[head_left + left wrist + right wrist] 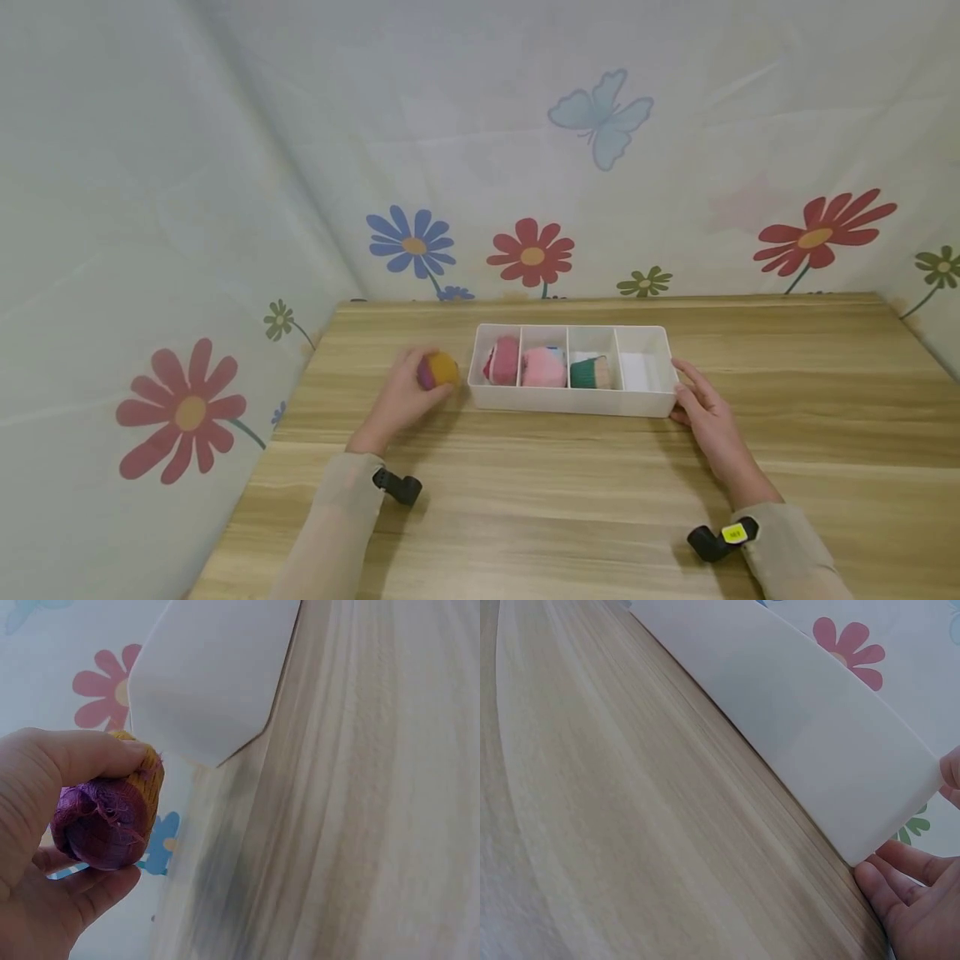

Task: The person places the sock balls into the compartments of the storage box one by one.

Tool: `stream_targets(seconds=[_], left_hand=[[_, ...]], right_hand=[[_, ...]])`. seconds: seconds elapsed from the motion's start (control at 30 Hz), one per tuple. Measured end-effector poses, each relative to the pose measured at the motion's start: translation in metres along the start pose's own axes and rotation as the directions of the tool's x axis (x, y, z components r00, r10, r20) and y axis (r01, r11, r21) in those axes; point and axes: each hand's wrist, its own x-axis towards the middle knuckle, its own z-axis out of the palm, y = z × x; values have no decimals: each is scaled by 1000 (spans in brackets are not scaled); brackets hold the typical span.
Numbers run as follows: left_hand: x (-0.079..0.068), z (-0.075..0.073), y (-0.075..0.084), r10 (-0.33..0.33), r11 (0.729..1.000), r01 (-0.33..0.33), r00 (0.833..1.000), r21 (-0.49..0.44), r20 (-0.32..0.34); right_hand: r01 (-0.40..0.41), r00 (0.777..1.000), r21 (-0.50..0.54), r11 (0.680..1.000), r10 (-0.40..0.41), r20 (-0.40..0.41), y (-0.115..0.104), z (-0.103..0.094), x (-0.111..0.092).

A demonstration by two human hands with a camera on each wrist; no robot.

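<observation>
My left hand pinches a rolled-up sock, mustard yellow with a purple end, just off the left end of a white divided box. In the left wrist view, the thumb lies on top of the sock, fingers beneath; loose purple threads show. At the box's other end, my right hand touches the corner with its fingertips. Three compartments hold rolled fabric bundles: a dark pink one, a light pink one and a ribbed green one with a beige end. The rightmost compartment shows its bare floor.
The box stands on a wood-grain table. Behind and to the left hangs a pale cloth printed with flowers and a butterfly. Each wrist wears a black camera, the left one and the right one.
</observation>
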Motion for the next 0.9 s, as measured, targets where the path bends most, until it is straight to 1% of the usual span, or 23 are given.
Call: stream_targets(seconds=[0.13,0.37,0.53,0.63,0.77,0.9], left_hand=[[6,2,6,8,1000,-8,1000,3,-30],[18,7,20,25,1000,-25,998,6,-49],[22,6,29,-17,1000,17,996,-7,-88],[24,4,32,-29,1000,28,992,-10,-120],[27,3,36,-13,1000,14,991,3,-134],[31,2,41,23,1000,-22,989,10,-145]], right_hand=[[-13,1000,-5,1000,13,-5,0,-1,0],[-33,999,-7,999,33,-14,0,-1,1],[-26,1000,-1,1000,26,-12,0,0,0],[-26,1000,3,1000,26,-11,1,0,1],[-31,999,-7,999,31,-12,2,0,2],[-20,1000,-10,1000,20,-13,2,1,1]])
